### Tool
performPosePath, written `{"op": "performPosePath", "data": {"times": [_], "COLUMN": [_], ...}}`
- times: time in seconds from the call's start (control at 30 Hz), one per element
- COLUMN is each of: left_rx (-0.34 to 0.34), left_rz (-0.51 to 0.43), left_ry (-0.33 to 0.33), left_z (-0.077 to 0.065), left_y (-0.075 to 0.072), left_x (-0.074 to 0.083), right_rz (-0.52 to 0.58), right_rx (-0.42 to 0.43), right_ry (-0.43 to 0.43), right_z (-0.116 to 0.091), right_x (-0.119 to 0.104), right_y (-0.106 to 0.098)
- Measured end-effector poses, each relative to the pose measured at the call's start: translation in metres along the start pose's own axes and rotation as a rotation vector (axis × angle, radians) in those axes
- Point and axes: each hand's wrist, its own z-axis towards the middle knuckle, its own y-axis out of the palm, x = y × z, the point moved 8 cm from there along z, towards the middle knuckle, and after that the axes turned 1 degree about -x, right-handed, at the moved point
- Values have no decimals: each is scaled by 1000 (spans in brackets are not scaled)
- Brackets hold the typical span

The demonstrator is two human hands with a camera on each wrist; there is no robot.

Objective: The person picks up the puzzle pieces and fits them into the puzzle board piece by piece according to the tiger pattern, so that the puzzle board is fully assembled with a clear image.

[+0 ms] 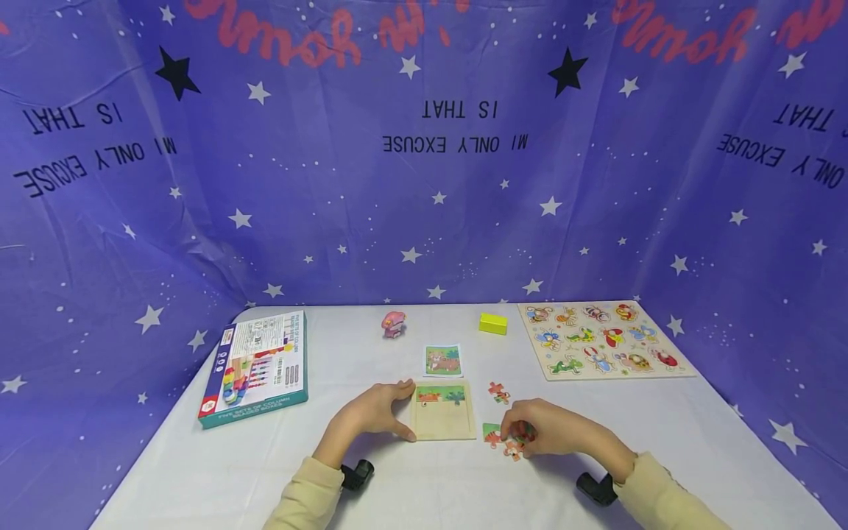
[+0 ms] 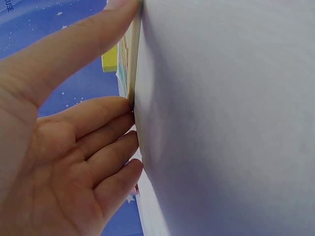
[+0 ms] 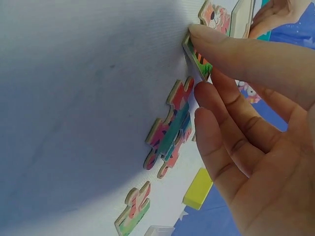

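Note:
My left hand point(image 1: 377, 408) rests at the left edge of a wooden puzzle board point(image 1: 442, 423), thumb at the near corner and fingers at the far one. In the left wrist view its fingers point(image 2: 110, 115) lie fairly straight against the board's thin edge. Picture pieces point(image 1: 430, 395) fill the board's far row; the rest shows bare wood. To the right of the board, my right hand point(image 1: 546, 429) pinches a green and orange puzzle piece point(image 3: 200, 61) between thumb and fingers. Loose puzzle pieces point(image 1: 492, 433) lie beside that hand, with others point(image 1: 499, 393) farther back.
A picture card point(image 1: 442, 361) lies just beyond the board. Farther back are a pink figurine point(image 1: 394, 324) and a yellow block point(image 1: 493, 324). A boxed toy set point(image 1: 258, 368) sits at left, and an insect peg board point(image 1: 599, 342) at right. A starry purple curtain point(image 1: 424, 184) surrounds the white table.

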Motion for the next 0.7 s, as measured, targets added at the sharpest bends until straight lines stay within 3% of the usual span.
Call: {"op": "performPosePath", "data": {"times": [0.27, 0.7], "left_rx": [3, 2], "left_rz": [-1, -4], "left_ry": [-4, -9], "left_z": [1, 0], "left_y": [-1, 0], "left_x": [0, -1], "right_rz": [-10, 66], "right_rx": [-2, -44], "right_ry": [-11, -70], "right_z": [0, 0], "right_x": [-1, -5], "right_y": [-1, -4]}}
